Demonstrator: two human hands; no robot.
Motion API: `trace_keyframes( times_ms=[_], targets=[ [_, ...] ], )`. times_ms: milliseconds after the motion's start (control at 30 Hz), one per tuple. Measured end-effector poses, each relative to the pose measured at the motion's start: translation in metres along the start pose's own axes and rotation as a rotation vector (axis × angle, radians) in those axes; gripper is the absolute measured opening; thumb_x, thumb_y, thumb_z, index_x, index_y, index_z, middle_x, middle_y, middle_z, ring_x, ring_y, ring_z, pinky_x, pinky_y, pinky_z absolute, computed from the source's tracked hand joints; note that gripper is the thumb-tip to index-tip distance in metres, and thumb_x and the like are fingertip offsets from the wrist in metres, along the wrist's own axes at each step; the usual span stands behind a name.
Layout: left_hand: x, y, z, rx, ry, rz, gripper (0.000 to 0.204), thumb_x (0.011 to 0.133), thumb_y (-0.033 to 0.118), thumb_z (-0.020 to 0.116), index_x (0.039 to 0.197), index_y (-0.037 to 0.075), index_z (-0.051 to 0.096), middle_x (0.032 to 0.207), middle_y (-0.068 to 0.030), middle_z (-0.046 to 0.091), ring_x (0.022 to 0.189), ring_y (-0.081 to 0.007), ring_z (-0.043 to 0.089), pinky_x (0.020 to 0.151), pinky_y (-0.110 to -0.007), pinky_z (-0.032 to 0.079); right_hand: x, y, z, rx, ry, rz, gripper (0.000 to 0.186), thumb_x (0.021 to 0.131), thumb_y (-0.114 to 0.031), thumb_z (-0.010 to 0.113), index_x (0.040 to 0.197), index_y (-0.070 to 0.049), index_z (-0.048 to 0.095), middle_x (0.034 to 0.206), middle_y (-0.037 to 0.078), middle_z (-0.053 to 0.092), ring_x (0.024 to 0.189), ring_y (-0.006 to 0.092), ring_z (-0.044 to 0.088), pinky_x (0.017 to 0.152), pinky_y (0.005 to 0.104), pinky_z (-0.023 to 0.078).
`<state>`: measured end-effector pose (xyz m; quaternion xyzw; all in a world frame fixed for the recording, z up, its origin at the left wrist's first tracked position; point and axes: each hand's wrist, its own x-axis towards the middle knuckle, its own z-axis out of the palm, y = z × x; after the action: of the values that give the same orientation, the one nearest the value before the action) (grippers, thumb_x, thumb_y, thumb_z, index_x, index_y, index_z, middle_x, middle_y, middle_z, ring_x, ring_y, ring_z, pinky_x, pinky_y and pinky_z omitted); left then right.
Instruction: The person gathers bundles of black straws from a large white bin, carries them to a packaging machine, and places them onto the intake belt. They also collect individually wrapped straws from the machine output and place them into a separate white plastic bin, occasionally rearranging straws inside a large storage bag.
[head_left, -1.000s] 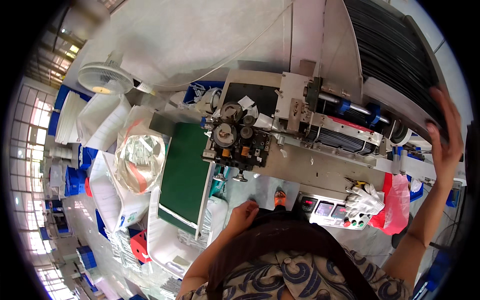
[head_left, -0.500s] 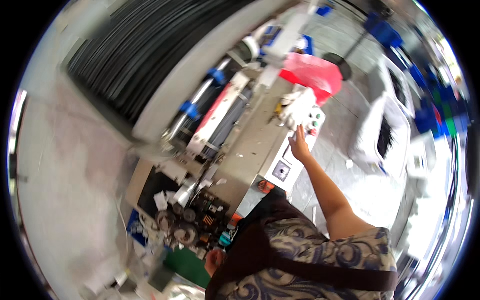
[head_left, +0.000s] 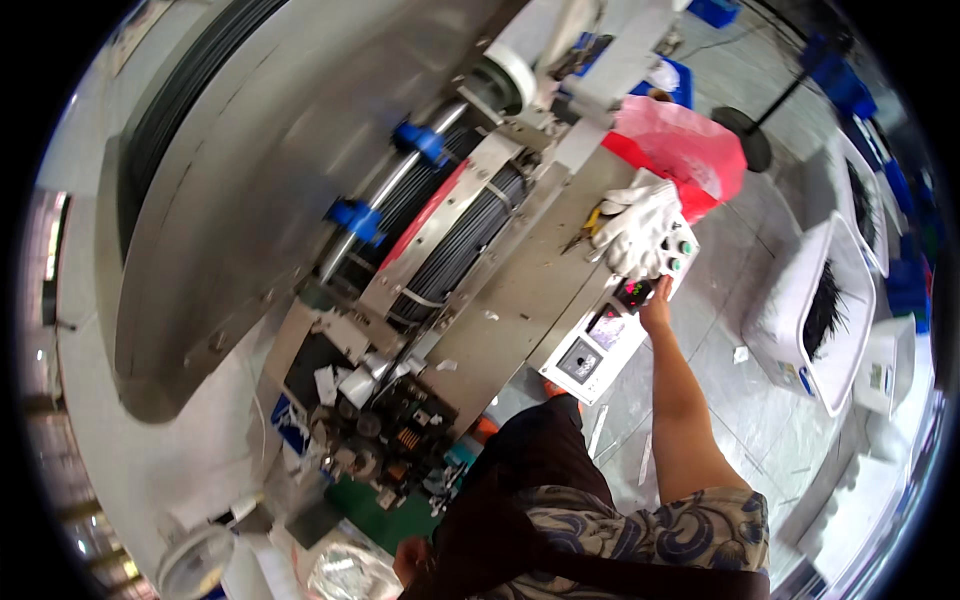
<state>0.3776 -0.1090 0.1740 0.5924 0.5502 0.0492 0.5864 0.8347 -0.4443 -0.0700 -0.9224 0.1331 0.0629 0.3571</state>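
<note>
My right hand (head_left: 657,308) reaches to the outer edge of a white control panel (head_left: 619,346), its fingers stretched out and nothing seen in its grip. The fingertips are beside a small dark display (head_left: 633,292) and just below the green buttons (head_left: 680,249); whether they press anything cannot be made out. White work gloves (head_left: 638,228) lie on the panel's far end, next to yellow-handled pliers (head_left: 586,228). Low at my left side, my left hand (head_left: 410,560) is near a green mat (head_left: 390,515); its fingers are too dark and hidden to read.
A machine bed carries black cable strands (head_left: 462,245) and a rod with blue clamps (head_left: 357,219). A large metal guard (head_left: 235,190) stands at left, a dark mechanism (head_left: 400,430) nearer me. Pink-red plastic (head_left: 690,145) hangs at the far end. White bins (head_left: 795,285) stand on the right.
My right hand has come down onto the panel's edge near the buttons, with its fingers closer together. The view has shifted, and the black strands at upper left have largely given way to the metal guard.
</note>
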Motion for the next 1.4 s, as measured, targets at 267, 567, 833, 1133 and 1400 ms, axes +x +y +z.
trace_keyframes(
  times_ms=[267, 567, 833, 1133, 1400],
  targets=[
    [0.017, 0.048, 0.020, 0.422, 0.209, 0.563, 0.006, 0.077, 0.006, 0.053, 0.081, 0.002, 0.055, 0.067, -0.0080, 0.054, 0.062, -0.0131, 0.053, 0.058, -0.023, 0.042, 0.015, -0.033, -0.040, -0.165, -0.236, 0.050, 0.038, 0.072, -0.005, 0.041, 0.108, 0.005, 0.043, 0.111, 0.022, 0.046, 0.104, 0.0326, 0.043, 0.087, 0.0349, 0.034],
    [0.143, 0.054, -0.112, 0.030, 0.571, 0.581, 0.013, 0.081, 0.009, 0.049, 0.091, 0.001, 0.051, 0.081, -0.0049, 0.055, 0.071, -0.0098, 0.052, 0.064, -0.022, 0.042, -0.232, -0.257, 0.068, 0.647, -0.613, -0.112, 0.025, 0.084, -0.013, 0.043, 0.106, -0.002, 0.050, 0.099, 0.005, 0.057, 0.090, 0.0129, 0.053, 0.072, 0.0254, 0.040],
    [0.322, 0.022, -0.189, 0.352, 0.486, 0.535, 0.019, 0.076, 0.016, 0.053, 0.089, 0.002, 0.053, 0.079, -0.0127, 0.056, 0.077, -0.0242, 0.054, 0.066, -0.034, 0.043, -0.238, -0.300, 0.136, 0.592, -0.476, 0.186, 0.031, 0.081, -0.010, 0.046, 0.111, -0.004, 0.047, 0.094, 0.004, 0.058, 0.081, 0.0123, 0.056, 0.067, 0.0241, 0.042],
    [0.467, 0.004, -0.131, 0.482, 0.485, 0.196, 0.045, 0.080, 0.038, 0.043, 0.087, -0.006, 0.049, 0.078, -0.0240, 0.056, 0.076, -0.0371, 0.054, 0.065, -0.045, 0.042, -0.247, -0.330, 0.133, 0.591, -0.350, 0.594, 0.021, 0.077, -0.013, 0.053, 0.098, -0.011, 0.055, 0.070, -0.003, 0.053, 0.062, 0.0081, 0.048, 0.059, 0.0249, 0.038],
    [0.529, 0.001, -0.134, 1.090, 0.080, 0.090, 0.035, 0.085, 0.028, 0.033, 0.092, 0.001, 0.054, 0.089, -0.0191, 0.055, 0.085, -0.0356, 0.053, 0.072, -0.042, 0.043, -0.235, -0.313, 0.130, 0.642, -0.415, 0.604, 0.003, 0.075, -0.010, 0.055, 0.076, -0.007, 0.055, 0.064, -0.003, 0.051, 0.056, 0.0058, 0.046, 0.054, 0.0228, 0.037]
  ],
)
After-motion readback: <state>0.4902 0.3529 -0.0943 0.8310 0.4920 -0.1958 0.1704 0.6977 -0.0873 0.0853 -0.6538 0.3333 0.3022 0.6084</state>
